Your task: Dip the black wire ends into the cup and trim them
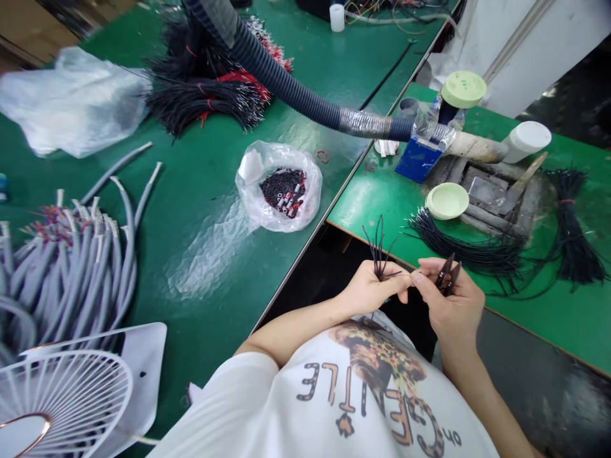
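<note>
Several thin black wires (pixel 377 247) stick up out of my left hand (pixel 377 286), which is closed around them in front of my chest. My right hand (pixel 451 296) meets it fingertip to fingertip, with thumb and index finger pinched at the end of a wire. Dark-bladed snips (pixel 447 275) are held in the palm and fingers of the right hand, blades pointing up. Just beyond, on the right table, lies a bundle of black wires (pixel 468 248) with bare silvery ends.
A soldering pot (pixel 487 191) with a spatula stands beyond the wires, under a ribbed suction hose (pixel 296 89). A pale green lid (pixel 447 201) lies nearby. Left are a plastic bag of small parts (pixel 279 191), grey cables (pixel 71 273) and a white fan (pixel 67 401).
</note>
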### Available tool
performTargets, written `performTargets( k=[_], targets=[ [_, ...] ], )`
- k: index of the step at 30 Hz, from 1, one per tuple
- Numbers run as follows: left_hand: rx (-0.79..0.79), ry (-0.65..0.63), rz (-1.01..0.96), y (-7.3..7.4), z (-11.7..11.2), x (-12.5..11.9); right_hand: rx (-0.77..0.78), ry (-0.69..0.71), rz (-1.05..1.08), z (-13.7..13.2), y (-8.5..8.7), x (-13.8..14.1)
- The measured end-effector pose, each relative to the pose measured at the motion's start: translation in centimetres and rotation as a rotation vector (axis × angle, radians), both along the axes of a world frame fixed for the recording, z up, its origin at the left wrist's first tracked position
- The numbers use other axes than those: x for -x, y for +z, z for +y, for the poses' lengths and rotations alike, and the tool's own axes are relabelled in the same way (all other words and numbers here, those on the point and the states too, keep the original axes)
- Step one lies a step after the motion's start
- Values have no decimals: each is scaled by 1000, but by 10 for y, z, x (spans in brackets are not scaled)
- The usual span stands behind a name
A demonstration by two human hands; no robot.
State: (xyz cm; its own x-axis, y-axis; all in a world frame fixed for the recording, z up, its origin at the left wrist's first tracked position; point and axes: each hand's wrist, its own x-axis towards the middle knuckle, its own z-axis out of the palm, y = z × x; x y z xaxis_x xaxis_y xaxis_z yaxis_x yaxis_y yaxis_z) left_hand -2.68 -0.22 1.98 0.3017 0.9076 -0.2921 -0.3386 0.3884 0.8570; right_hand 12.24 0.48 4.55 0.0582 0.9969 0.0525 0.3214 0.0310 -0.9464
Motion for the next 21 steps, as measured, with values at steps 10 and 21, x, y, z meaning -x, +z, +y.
performTargets(
  k=[10,21],
  targets=[
    [2,8,-33,4,-1,0,140,15,265,3,-13,-5],
    [18,76,42,2,-2,4,138,260,108,-7,-18,-33]
  ],
)
